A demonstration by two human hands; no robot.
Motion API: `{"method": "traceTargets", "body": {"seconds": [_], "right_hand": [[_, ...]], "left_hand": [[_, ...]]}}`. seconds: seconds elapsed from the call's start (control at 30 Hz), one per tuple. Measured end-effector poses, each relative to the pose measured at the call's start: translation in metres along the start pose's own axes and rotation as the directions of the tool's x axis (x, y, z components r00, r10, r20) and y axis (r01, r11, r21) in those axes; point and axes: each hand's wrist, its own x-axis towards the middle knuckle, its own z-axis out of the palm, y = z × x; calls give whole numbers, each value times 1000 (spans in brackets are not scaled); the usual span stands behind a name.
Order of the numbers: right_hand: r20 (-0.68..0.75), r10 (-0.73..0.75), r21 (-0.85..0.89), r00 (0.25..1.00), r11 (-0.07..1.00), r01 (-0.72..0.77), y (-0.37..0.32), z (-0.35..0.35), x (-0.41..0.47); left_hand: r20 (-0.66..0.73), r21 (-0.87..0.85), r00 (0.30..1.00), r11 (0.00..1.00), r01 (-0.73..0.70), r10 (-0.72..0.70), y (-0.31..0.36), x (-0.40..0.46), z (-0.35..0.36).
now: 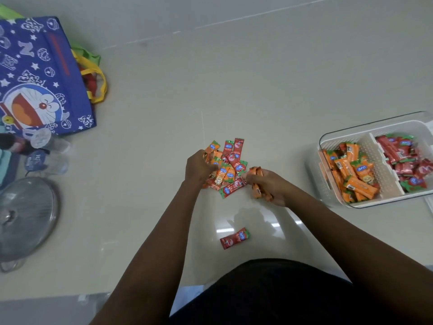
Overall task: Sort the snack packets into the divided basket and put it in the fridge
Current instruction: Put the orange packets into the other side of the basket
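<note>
While the left hand (198,166) curls into the mixed packet pile (226,167), the right hand (267,186) grips a bunch of orange packets (257,184). The divided basket (328,141) sits at three o'clock, bare floor between; one red packet (234,238) lies at six.

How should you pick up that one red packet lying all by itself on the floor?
Pinch the lone red packet across its narrow width near the middle, coming straight down from above. It lies flat on the floor, slanted, apart from the pile, with nothing touching it. It is long and thin, so the long edges are probably easiest to pinch.
</note>
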Motion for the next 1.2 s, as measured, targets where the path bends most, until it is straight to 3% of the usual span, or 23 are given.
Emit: {"method": "traceTargets", "body": {"seconds": [0.13,0.23,0.33,0.5,0.57,0.63,0.73,0.8,0.9,1.07,1.13,1.2], "right_hand": [[-187,-88,-186,978,981,52,-7,10,22],[-219,-200,-408,955,908,96,-16,23,39],[-133,-356,-745,925,652,144,-21,35,61],[158,-422,-939,893,215,268,-18,51,82],[246,-406,-948,880,87,305,-18,52,85],[282,-395,-947,874,32,320,-20,53,87],[283,-388,-953,877,-12,303,-23,53,85],[256,-410,-959,875,4,283,-20,50,84],[104,-488,-953,867,200,227,-20,46,73],[-137,-515,-833,846,522,184,-35,27,30],[-194,-504,-789,842,590,171,-44,16,7],[-241,-521,-757,819,629,178,-52,6,-18]], "left_hand": [[-1,62,1000,998,4,-4,-13,-4,5],[-20,-91,996,992,85,-87,-15,-4,-1],[1,-339,976,918,206,-219,-20,0,-15],[80,-529,955,800,283,-285,-29,4,-30],[91,-617,946,728,299,-312,-31,4,-35],[148,-712,924,610,348,-353,-34,2,-38],[324,-828,891,360,430,-319,-39,-2,-39],[427,-873,869,135,468,-250,-38,-9,-37],[492,-869,853,-45,492,-171,-34,-21,-34],[503,-860,852,-180,477,-146,-14,-41,-24],[512,-853,853,-177,490,-105,1,-50,-20],[506,-861,859,-114,496,-80,20,-59,-15]]}}
